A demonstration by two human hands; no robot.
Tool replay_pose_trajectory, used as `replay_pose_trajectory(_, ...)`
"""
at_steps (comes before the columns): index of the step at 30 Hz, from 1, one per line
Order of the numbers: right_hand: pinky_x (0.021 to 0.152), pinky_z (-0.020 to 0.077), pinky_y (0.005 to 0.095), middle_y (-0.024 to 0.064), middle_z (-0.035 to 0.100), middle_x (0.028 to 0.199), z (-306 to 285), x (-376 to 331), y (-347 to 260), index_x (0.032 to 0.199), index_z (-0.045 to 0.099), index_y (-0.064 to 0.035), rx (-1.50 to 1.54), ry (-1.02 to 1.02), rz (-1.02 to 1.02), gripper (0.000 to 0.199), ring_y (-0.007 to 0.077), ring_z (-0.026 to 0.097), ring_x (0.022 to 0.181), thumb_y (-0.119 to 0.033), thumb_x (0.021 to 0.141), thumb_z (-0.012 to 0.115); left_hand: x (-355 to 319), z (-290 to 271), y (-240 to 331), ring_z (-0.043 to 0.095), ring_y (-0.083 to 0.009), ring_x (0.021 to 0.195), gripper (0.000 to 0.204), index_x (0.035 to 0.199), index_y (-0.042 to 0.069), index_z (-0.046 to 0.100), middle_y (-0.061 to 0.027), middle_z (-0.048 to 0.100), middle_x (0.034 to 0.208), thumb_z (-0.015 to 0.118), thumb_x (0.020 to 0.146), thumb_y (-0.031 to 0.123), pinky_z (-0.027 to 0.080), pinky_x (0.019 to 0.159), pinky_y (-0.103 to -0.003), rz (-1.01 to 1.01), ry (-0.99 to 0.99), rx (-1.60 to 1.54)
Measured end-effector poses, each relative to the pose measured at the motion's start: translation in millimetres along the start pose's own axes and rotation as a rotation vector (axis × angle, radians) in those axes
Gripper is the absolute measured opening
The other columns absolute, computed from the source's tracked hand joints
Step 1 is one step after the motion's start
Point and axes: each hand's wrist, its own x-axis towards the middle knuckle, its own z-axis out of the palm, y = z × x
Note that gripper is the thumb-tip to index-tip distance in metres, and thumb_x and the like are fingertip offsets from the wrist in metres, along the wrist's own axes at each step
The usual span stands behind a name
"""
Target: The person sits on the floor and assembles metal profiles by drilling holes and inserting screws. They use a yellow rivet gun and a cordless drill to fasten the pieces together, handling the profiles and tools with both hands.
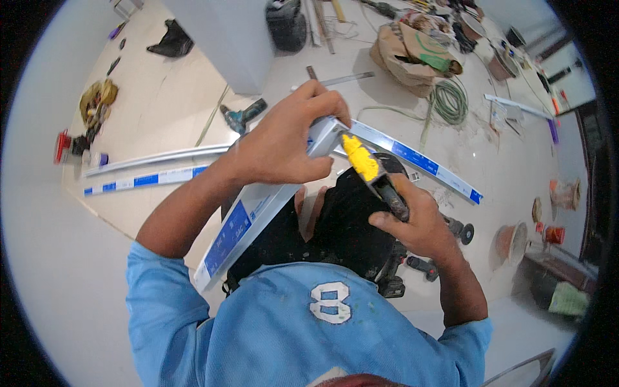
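My left hand (293,138) is wrapped round the upper end of a white metal profile (235,229) with blue protective film. This profile slants across my lap, its lower end by my left side. In my right hand (419,216) is a hand tool with a yellow head and black grip (364,161); its exact kind is unclear. The tool's yellow tip meets or nearly meets the profile's end, close to my left fingers. Beyond, another blue-filmed profile (412,155) reaches to the right. More profiles (145,180) lie on the floor at the left.
A teal cordless drill (243,116) lies near a white pillar (225,39). Ahead are a brown sack (412,58) and a coiled green hose (448,102). Power tools, including an angle grinder (459,230), lie by my right side. A bucket (511,242) stands farther right.
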Motion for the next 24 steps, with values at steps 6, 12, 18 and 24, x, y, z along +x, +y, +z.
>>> replay_pose_trajectory(6,0.076,0.0531,0.0419,0.0126,0.065,0.087,4.4,10.9,19.7,0.116,0.065,0.0004,0.082,-0.099,0.016,0.074,0.0257,0.067,0.083,-0.056,0.079,0.097,2.1,3.6,-8.0,0.061,-0.0329,0.12,0.057,0.123,0.008,0.066,-0.0147,0.057,0.123,0.074,0.067,0.02,0.05,0.108,-0.045,-0.024,-0.037,-0.026)
replay_pose_trajectory(12,0.065,0.0507,0.0389,0.0065,0.06,0.074,27.6,29.1,42.8,0.103,0.067,-0.0028,0.049,0.05,0.005,0.061,0.0195,0.06,0.068,-0.053,0.083,0.097,2.7,13.2,-14.8,0.061,-0.0363,0.121,0.063,0.128,0.006,0.062,-0.0174,0.058,0.122,0.075,0.068,0.02,0.05,0.108,-0.046,0.032,-0.036,0.024)
replay_pose_trajectory(18,0.064,0.0524,0.0377,0.0061,0.065,0.073,7.5,13.8,37.2,0.107,0.074,-0.0047,-0.072,0.163,-0.174,0.046,0.0176,0.063,0.066,-0.041,0.087,0.095,-1.0,-8.8,-45.1,0.065,-0.034,0.118,0.067,0.127,0.006,0.061,-0.0179,0.063,0.122,0.082,0.067,0.026,0.051,0.104,-0.044,-0.1,0.026,-0.109)
replay_pose_trajectory(24,0.07,0.0545,0.0411,0.006,0.068,0.077,26.7,-24.9,103.3,0.102,0.071,-0.0024,0.062,0.66,0.324,0.037,0.0214,0.066,0.07,-0.032,0.091,0.091,-1.0,-24.6,-62.9,0.066,-0.023,0.11,0.042,0.116,0.013,0.073,-0.0077,0.07,0.108,0.084,0.087,0.041,0.051,0.098,-0.042,-0.178,0.079,-0.216)
